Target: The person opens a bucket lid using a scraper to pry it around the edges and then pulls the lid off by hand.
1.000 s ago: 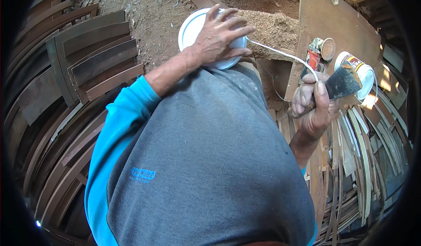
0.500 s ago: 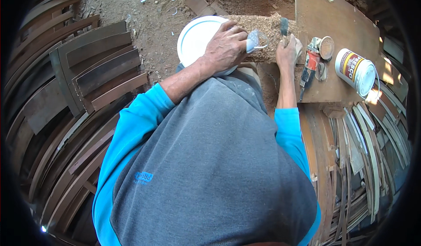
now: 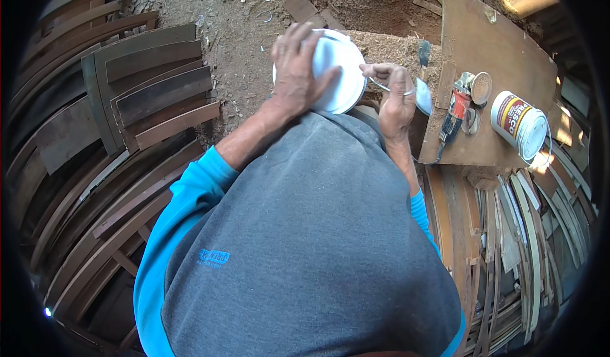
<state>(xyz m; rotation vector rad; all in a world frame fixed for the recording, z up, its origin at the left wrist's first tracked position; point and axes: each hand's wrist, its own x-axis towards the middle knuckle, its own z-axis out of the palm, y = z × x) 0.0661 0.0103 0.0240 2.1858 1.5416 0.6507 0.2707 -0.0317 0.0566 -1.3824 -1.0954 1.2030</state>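
Note:
A round white bucket lid faces up in front of my body. My left hand lies across its left side, fingers spread and slightly blurred. Right of the lid, my right hand is closed around a thin wire handle. A whitish piece shows just beyond that hand; its exact kind is unclear. The dark-bristled brush rests on the sawdust-covered wood farther out, apart from both hands.
A red and black angle grinder lies on a brown board to the right. Near it a white paint bucket is tipped on its side. Stacked dark planks fill the left; thin strips lie at lower right.
My right hand has let go of the brush, moved left and taken the wire handle. My left hand has shifted to the lid's left side and spread its fingers.

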